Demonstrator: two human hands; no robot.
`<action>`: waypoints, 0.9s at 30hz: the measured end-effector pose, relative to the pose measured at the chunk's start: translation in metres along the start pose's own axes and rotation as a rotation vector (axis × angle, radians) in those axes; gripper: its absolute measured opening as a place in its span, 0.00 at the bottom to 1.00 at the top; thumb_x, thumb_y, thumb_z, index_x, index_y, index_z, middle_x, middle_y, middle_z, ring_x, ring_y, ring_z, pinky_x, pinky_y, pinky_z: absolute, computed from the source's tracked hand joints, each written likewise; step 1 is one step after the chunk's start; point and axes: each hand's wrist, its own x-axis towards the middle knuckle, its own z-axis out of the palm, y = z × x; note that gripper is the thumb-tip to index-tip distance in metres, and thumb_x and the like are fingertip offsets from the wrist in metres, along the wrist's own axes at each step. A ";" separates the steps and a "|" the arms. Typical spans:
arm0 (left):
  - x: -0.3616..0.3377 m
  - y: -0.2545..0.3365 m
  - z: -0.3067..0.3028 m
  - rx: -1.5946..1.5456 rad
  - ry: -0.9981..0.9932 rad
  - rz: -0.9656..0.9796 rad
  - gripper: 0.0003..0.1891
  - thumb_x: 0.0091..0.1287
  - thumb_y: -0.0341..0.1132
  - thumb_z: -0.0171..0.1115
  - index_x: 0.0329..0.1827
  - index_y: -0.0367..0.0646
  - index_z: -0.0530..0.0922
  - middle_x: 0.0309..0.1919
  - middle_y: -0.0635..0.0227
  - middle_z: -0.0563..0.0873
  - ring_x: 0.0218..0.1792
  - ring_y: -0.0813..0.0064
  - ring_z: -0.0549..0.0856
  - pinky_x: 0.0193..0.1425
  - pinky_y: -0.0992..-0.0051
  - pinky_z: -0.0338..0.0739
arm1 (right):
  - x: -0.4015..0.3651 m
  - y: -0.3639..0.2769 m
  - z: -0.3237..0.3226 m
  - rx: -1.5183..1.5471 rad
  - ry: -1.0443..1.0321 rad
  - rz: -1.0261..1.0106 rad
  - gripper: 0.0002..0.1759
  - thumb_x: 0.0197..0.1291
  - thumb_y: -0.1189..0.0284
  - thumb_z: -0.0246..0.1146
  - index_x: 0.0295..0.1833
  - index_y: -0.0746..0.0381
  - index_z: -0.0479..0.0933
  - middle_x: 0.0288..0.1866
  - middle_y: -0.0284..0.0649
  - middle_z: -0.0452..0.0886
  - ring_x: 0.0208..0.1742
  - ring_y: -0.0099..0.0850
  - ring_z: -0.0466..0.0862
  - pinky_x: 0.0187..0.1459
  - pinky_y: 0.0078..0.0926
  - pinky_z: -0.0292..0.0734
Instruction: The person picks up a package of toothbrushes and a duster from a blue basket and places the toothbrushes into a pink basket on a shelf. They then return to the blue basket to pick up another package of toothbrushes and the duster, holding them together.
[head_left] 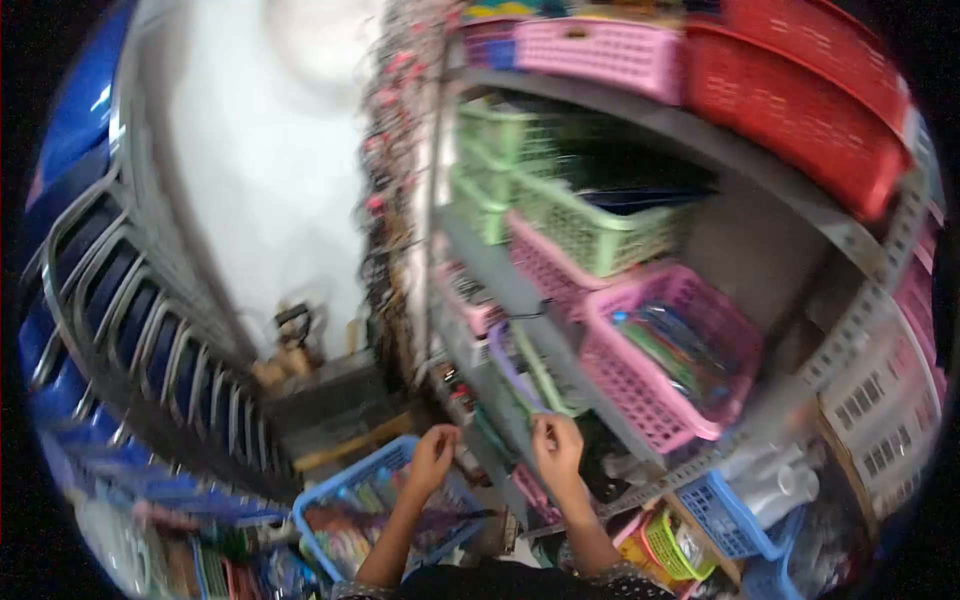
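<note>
My left hand (434, 458) hangs over the right part of a blue basket (312, 503) filled with small colourful packets. Its fingers are pressed together, and anything between them is too small to make out. My right hand (558, 447) is at the front of the shelves, its fingers curled at the lower end of a light green rim (545, 370). A purple rim (508, 362) curves beside the green one. Blur hides whether the right fingers grip the green rim or something smaller.
Pink basket (625, 385) with packets and light green baskets (575, 225) stand on the metal shelves. Red baskets (790, 115) are above. Stacked blue chairs with metal frames (150, 300) line the left. A blue basket (720, 520) with clear plastic items sits lower right.
</note>
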 end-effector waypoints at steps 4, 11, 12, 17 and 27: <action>-0.115 -0.057 -0.065 0.159 0.204 -0.326 0.12 0.65 0.32 0.50 0.48 0.38 0.74 0.36 0.63 0.81 0.36 0.71 0.80 0.39 0.74 0.74 | -0.075 0.005 0.063 0.234 -0.616 0.111 0.07 0.55 0.75 0.59 0.39 0.63 0.77 0.35 0.42 0.78 0.33 0.35 0.78 0.34 0.28 0.73; -0.247 -0.072 -0.110 0.497 0.516 -0.673 0.12 0.62 0.35 0.52 0.43 0.36 0.74 0.35 0.51 0.82 0.36 0.58 0.82 0.39 0.67 0.75 | -0.141 -0.015 0.127 0.395 -1.284 0.062 0.11 0.58 0.70 0.57 0.45 0.62 0.76 0.31 0.39 0.78 0.30 0.31 0.77 0.35 0.25 0.72; -0.265 -0.082 -0.109 0.504 0.530 -0.689 0.13 0.62 0.36 0.53 0.43 0.35 0.74 0.34 0.50 0.82 0.36 0.56 0.82 0.39 0.66 0.75 | -0.155 -0.012 0.135 0.411 -1.396 0.116 0.11 0.58 0.71 0.57 0.45 0.62 0.76 0.31 0.40 0.77 0.31 0.32 0.77 0.36 0.25 0.72; -0.300 -0.097 -0.090 0.374 0.673 -0.858 0.13 0.59 0.35 0.55 0.42 0.35 0.73 0.34 0.48 0.81 0.36 0.51 0.81 0.41 0.62 0.75 | -0.209 0.000 0.197 0.430 -1.261 0.101 0.11 0.54 0.71 0.60 0.43 0.62 0.76 0.38 0.44 0.77 0.39 0.39 0.79 0.40 0.32 0.73; -0.277 -0.109 -0.079 0.736 0.587 -0.829 0.19 0.55 0.37 0.59 0.48 0.36 0.73 0.43 0.47 0.77 0.44 0.49 0.77 0.48 0.59 0.72 | -0.273 0.037 0.321 -0.205 -1.445 0.434 0.25 0.41 0.64 0.69 0.43 0.71 0.76 0.43 0.56 0.79 0.43 0.47 0.80 0.44 0.38 0.74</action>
